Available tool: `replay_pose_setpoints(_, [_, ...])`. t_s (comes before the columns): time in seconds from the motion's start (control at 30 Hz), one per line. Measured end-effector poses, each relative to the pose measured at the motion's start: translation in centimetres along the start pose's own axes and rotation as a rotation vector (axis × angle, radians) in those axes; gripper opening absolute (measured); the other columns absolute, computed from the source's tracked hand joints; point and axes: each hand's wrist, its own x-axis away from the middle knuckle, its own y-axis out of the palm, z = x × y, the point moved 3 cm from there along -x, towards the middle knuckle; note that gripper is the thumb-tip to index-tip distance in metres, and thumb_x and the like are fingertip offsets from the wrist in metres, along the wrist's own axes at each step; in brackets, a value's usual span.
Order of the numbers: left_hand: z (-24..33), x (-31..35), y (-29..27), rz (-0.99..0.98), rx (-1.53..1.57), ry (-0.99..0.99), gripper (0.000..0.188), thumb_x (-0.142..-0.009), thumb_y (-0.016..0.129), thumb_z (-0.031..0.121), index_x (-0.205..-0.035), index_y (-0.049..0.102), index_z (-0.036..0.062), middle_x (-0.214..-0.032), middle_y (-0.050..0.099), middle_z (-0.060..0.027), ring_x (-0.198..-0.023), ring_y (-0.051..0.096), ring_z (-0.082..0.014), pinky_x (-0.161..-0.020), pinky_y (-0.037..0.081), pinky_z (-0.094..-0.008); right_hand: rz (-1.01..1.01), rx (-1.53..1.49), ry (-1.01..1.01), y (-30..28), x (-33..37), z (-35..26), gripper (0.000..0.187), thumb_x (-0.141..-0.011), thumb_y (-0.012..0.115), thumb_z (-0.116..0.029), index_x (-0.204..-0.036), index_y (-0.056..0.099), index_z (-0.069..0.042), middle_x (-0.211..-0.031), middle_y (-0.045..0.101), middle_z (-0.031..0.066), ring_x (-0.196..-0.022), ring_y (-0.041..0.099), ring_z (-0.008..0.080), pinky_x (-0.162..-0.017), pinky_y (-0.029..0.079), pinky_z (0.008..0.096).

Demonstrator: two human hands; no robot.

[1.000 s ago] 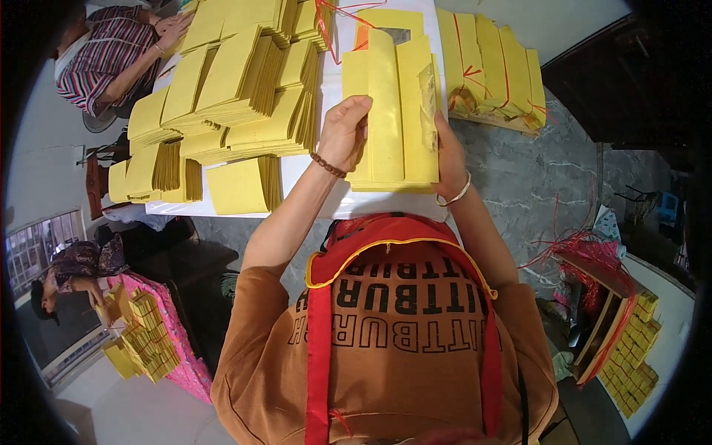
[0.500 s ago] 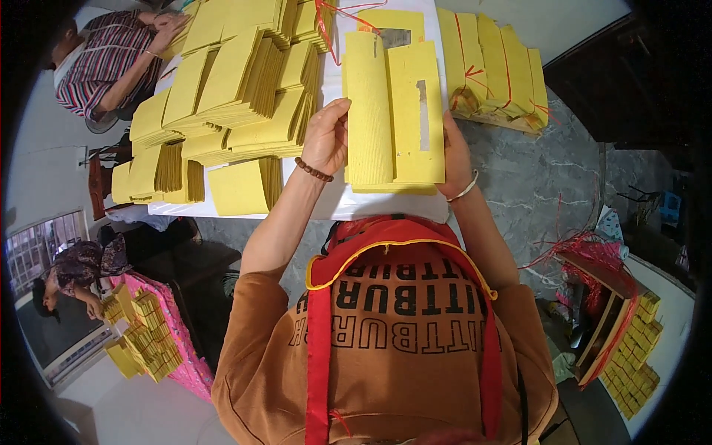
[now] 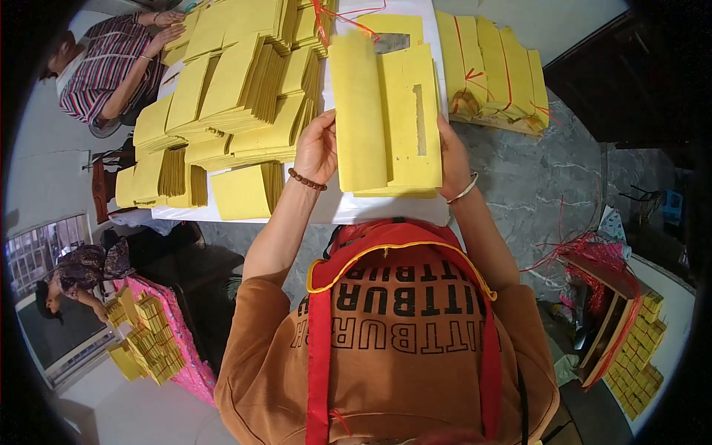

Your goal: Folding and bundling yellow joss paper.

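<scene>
Between my two hands is a bundle of yellow paper sheets point(image 3: 360, 119), its left part curling up as a flap over the sheets below. A narrow grey, ragged-edged patch point(image 3: 420, 122) shows on the right part. My left hand point(image 3: 317, 150), wearing a beaded bracelet, grips the left edge with the thumb toward the top. At the right edge, my right hand point(image 3: 453, 158) closes on the paper; its fingers are partly hidden behind it. Another yellow sheet point(image 3: 400, 22) with a grey patch lies just beyond, with red string point(image 3: 348, 11) beside it.
Folded yellow paper stacks point(image 3: 230, 89) crowd the left of the white-covered table point(image 3: 334, 211). Bundles tied with red string point(image 3: 489, 70) stand at the right. A co-worker in a striped shirt point(image 3: 122, 67) handles stacks at far left. Another person point(image 3: 81, 271) is by a pink-covered table point(image 3: 174, 319).
The paper bundle and my left hand have shifted slightly left and down. The flap looks smoother and wider. My right hand stays at the right edge. The striped-shirt co-worker's hands have moved apart.
</scene>
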Motion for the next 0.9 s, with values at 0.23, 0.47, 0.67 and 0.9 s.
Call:
replay_pose_setpoints(0.23, [-0.6, -0.5, 0.6, -0.061, 0.014, -0.026, 0.025, -0.09, 0.043, 0.012, -0.104, 0.053, -0.0067, -0.096, 0.063, -0.0133, -0.085, 0.062, -0.0158, -0.078, 0.052, -0.027, -0.034, -0.001, 0.017, 0.1, 0.0, -0.1, 0.044, -0.094, 0.038, -0.037, -0.122, 0.047, -0.005, -0.109, 0.059, 0.0068, -0.094, 0.06, 0.0155, -0.081, 0.049, 0.0299])
replay_pose_setpoints(0.47, [-0.8, -0.6, 0.4, -0.051, 0.007, -0.011, 0.025, -0.091, 0.041, 0.012, -0.103, 0.052, -0.0073, -0.095, 0.062, -0.0133, -0.084, 0.062, -0.0151, -0.077, 0.053, -0.0265, 0.025, 0.017, -0.018, 0.7, 0.3, -0.3, 0.044, -0.094, 0.037, -0.038, -0.121, 0.048, -0.005, -0.107, 0.059, 0.0061, -0.093, 0.06, 0.0154, -0.08, 0.049, 0.0292])
replay_pose_setpoints(0.67, [-1.9, 0.2, 4.5, -0.226, -0.607, -0.003, 0.034, -0.094, 0.043, 0.021, -0.117, 0.052, -0.0032, -0.109, 0.059, -0.0095, -0.101, 0.054, -0.0153, -0.088, 0.041, -0.0273, -0.035, -0.002, -0.006, 0.1, -0.7, -0.6, 0.043, -0.093, 0.038, -0.04, -0.115, 0.05, -0.005, -0.099, 0.059, 0.0065, -0.084, 0.061, 0.0159, -0.075, 0.051, 0.0309])
replay_pose_setpoints(0.9, [-2.7, -0.1, 3.6, -0.203, -0.512, -0.004, 0.029, -0.093, 0.045, 0.014, -0.114, 0.054, -0.0031, -0.103, 0.06, -0.0099, -0.092, 0.056, -0.0138, -0.083, 0.044, -0.0261, -0.032, 0.256, -0.028, 1.5, -0.9, -1.5, 0.028, -0.089, 0.049, -0.018, -0.113, 0.049, -0.003, -0.1, 0.057, 0.0067, -0.081, 0.061, 0.0159, -0.073, 0.052, 0.0312])
